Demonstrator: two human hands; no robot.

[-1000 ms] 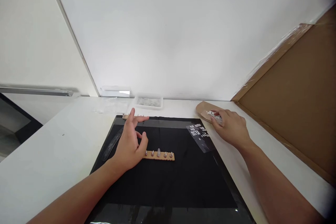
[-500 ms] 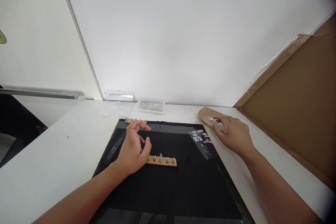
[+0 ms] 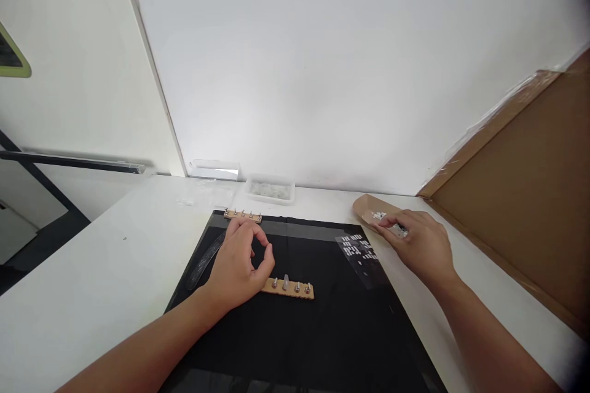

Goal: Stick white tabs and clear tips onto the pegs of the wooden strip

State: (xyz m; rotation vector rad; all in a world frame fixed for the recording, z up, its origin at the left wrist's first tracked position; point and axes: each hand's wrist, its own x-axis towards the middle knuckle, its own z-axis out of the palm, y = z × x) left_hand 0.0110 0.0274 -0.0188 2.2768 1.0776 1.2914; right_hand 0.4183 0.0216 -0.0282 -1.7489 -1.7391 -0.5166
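My left hand (image 3: pixel 239 261) hovers over the black mat (image 3: pixel 322 331), thumb and index finger curled together into a ring with nothing visible between them. Below and partly behind it lies a tan strip (image 3: pixel 291 288) bearing a row of small metal toggle switches. A translucent cap (image 3: pixel 286 282) stands on one of these. My right hand (image 3: pixel 421 249) is at the brown paper tray (image 3: pixel 364 206), its thumb and index finger pinched together near the rim. Whatever is between those fingertips is too small to make out. Small white pieces (image 3: pixel 378 216) lie in the tray.
A clear sheet with white labels (image 3: pixel 353 245) lies at the mat's right edge. A second switch strip (image 3: pixel 243 216) and a dark curved band (image 3: pixel 205 264) are on the left. Behind stands a white tray (image 3: pixel 270 190); a cardboard panel (image 3: pixel 516 166) borders the right.
My left thumb and index finger have closed from apart into a ring. My right fingers have drawn out of the tray's pieces toward its near rim and pinched together. The view has shifted slightly.
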